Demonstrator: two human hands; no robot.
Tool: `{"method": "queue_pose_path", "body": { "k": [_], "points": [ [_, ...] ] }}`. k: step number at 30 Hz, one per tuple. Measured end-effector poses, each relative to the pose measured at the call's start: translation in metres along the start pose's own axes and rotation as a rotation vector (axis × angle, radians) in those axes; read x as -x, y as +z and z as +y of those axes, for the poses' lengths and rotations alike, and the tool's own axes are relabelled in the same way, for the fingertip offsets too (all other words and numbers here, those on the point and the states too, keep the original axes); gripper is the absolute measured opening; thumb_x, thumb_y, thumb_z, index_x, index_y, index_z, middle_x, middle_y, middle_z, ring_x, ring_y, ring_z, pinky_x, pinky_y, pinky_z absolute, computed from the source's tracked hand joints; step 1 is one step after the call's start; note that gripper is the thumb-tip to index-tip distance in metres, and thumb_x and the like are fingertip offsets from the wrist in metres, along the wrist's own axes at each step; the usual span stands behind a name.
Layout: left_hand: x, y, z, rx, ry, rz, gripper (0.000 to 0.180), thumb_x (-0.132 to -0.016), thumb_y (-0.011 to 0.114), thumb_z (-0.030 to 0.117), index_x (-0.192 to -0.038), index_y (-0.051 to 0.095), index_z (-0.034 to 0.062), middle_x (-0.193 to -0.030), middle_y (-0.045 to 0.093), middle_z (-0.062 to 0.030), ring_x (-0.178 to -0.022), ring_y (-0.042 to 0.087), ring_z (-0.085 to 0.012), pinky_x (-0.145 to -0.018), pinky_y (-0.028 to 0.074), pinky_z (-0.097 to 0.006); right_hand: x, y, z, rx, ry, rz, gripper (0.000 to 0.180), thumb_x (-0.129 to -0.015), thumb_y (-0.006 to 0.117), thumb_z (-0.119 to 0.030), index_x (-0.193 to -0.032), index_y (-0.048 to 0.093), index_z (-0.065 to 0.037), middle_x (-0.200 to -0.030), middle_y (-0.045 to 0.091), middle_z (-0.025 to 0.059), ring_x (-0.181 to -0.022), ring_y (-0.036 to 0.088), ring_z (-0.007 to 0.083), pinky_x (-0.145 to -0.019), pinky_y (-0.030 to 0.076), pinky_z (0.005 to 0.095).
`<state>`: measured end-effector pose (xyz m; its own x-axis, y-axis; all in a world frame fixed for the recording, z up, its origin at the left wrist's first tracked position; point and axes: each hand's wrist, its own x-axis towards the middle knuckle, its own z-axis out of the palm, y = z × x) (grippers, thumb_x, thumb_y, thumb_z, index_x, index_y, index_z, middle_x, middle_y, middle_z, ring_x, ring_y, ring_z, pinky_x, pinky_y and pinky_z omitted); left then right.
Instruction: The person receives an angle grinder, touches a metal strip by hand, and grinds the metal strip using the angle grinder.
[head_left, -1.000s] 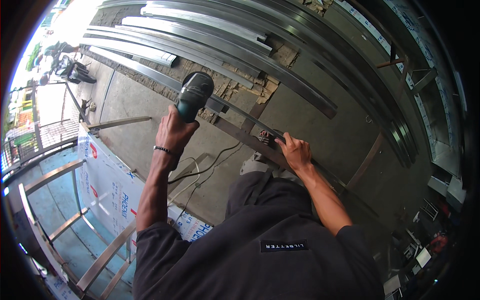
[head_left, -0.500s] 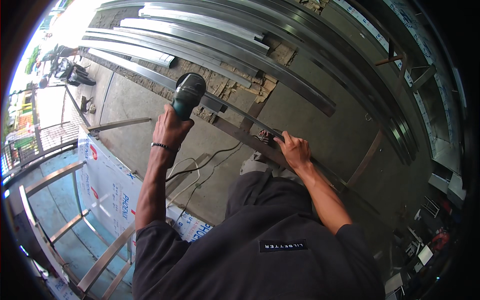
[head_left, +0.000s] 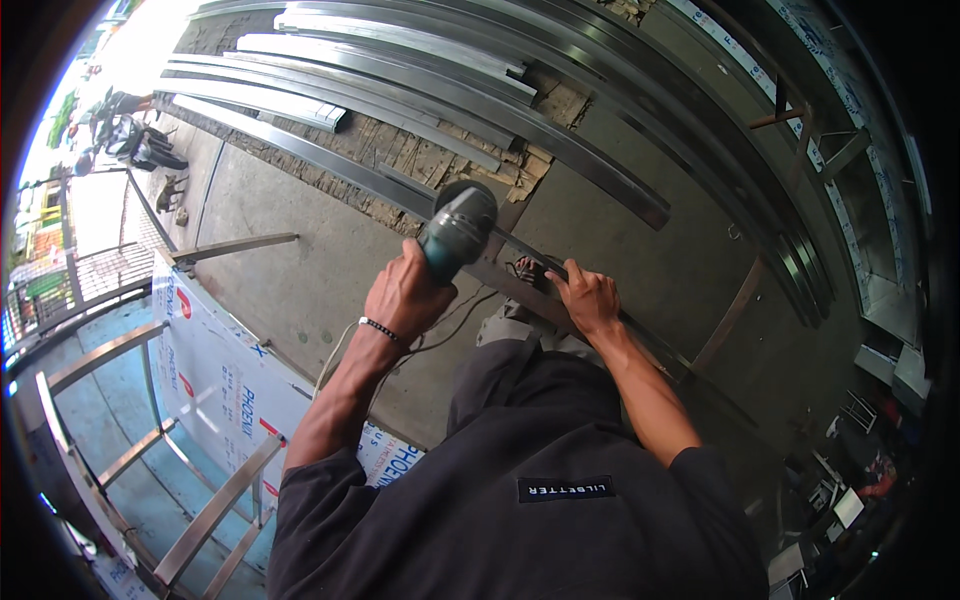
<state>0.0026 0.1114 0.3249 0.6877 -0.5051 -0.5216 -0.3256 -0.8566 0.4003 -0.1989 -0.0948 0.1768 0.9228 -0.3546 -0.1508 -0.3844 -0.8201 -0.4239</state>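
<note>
My left hand (head_left: 408, 292) is wrapped round the body of a green and dark angle grinder (head_left: 458, 232). The grinder's round head lies over a thin metal bar (head_left: 528, 252) and hides part of it; whether the disc touches the bar I cannot tell. At the near end of that bar, my right hand (head_left: 592, 302) grips it between thumb and fingers. Beneath the bar runs a brown steel support beam (head_left: 540, 300). The grinder's cable (head_left: 455, 330) trails down beside my left forearm.
Long metal profiles (head_left: 400, 85) lie on a worn board (head_left: 380, 150) ahead. Longer tubes (head_left: 700, 150) stretch along the right. A film-covered panel (head_left: 215, 370) and a metal frame (head_left: 215, 515) stand at left. A motorbike (head_left: 140, 140) and a small animal (head_left: 170, 192) are far left.
My left hand has carried the grinder to the right and slightly nearer along the bar, closer to my right hand. My right hand keeps its hold and place.
</note>
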Motion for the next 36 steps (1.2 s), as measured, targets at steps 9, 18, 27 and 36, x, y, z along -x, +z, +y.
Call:
{"method": "queue_pose_path", "body": {
  "k": [9, 18, 27, 36],
  "points": [
    [-0.023, -0.034, -0.025, -0.104, -0.135, 0.15, 0.043, -0.08, 0.071, 0.018, -0.105, 0.051, -0.0104, -0.084, 0.07, -0.0339, -0.083, 0.073, -0.0484, -0.076, 0.058, -0.051, -0.001, 0.003, 0.003, -0.012, -0.019, 0.021, 0.032, -0.098, 0.072, -0.037, -0.092, 0.061, -0.007, -0.075, 0.074, 0.0163, -0.074, 0.075, 0.0388, -0.063, 0.059, 0.0495],
    [0.011, 0.024, 0.027, -0.054, 0.059, -0.113, 0.04, -0.079, 0.073, 0.014, -0.104, 0.05, -0.0083, -0.084, 0.07, -0.0316, -0.081, 0.074, -0.0456, -0.073, 0.058, -0.05, 0.0, 0.008, 0.004, 0.004, -0.019, 0.035, 0.033, -0.097, 0.073, -0.037, -0.093, 0.06, -0.007, -0.072, 0.072, 0.0161, -0.073, 0.075, 0.039, -0.061, 0.059, 0.05],
    [-0.016, -0.028, -0.023, -0.051, -0.063, 0.115, 0.045, -0.079, 0.074, 0.017, -0.106, 0.049, -0.0098, -0.087, 0.07, -0.034, -0.082, 0.073, -0.0483, -0.074, 0.06, -0.052, 0.002, 0.007, 0.006, -0.019, -0.025, 0.029, 0.032, -0.097, 0.073, -0.036, -0.092, 0.059, -0.007, -0.073, 0.072, 0.0161, -0.073, 0.075, 0.0388, -0.061, 0.058, 0.0498],
    [-0.044, -0.075, -0.094, -0.021, -0.221, 0.339, 0.048, -0.075, 0.077, 0.024, -0.103, 0.062, -0.0109, -0.085, 0.07, -0.0271, -0.082, 0.073, -0.0381, -0.075, 0.057, -0.047, 0.003, -0.003, 0.006, -0.033, -0.071, 0.075, 0.031, -0.099, 0.071, -0.033, -0.09, 0.058, -0.007, -0.077, 0.072, 0.0137, -0.071, 0.074, 0.0372, -0.06, 0.058, 0.0473]
  ]
}}
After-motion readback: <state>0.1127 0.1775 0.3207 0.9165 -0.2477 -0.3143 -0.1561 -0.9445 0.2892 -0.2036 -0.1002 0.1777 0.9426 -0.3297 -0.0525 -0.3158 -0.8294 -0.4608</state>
